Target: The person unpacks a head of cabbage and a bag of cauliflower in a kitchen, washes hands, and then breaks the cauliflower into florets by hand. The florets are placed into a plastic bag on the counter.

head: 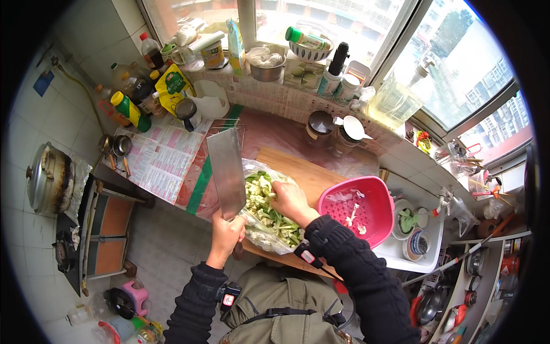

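My left hand grips a broad cleaver near its handle, with the wide steel blade raised to the left of the vegetables. Chopped cauliflower with green stems fills a clear plastic bag on the wooden cutting board. On top of the pile rests my right hand, fingers curled at the florets; whether it pinches a piece is hidden. Beside my right wrist a pink basin holds a few white cauliflower scraps.
A white sink with bowls lies at the right. Lidded jars stand behind the board. Bottles and a yellow pouch crowd the counter's back left. Left of the floor, a pot sits by the gas stove.
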The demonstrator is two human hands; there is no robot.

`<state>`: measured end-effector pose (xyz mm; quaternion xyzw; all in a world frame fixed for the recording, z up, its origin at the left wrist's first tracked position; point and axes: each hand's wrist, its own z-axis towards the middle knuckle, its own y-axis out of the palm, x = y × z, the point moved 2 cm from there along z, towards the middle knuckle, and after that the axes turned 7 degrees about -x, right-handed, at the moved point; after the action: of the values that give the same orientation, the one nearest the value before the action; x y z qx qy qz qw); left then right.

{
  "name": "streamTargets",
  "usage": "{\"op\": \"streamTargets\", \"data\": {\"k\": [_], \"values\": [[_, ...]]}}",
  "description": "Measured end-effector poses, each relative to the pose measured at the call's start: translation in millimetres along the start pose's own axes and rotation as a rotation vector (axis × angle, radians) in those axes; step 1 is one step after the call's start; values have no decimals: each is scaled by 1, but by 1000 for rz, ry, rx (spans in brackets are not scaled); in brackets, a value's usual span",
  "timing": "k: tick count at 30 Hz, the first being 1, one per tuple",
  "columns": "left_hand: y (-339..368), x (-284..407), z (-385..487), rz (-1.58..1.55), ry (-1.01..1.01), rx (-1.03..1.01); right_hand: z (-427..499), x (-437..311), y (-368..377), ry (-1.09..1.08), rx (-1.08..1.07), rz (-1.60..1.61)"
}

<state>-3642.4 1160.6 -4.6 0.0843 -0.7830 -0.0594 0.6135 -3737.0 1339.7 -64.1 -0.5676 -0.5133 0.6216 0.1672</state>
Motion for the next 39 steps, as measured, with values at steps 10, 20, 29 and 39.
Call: {"op": "streamTargets", "data": {"k": [10,20,29,39], "values": [[-44,-23,45,734,298,338,5,-18,-30,-24,-174,-197],[-76,-47,65,1056,263,405,-21,-18,-26,-220,-465,-377],[-89,-32,64,780,230,378,43,2,-12,-47,-252,-344],[-96,-35,69,511,226,256,32,25,-49,-7,-201,-258]]}}
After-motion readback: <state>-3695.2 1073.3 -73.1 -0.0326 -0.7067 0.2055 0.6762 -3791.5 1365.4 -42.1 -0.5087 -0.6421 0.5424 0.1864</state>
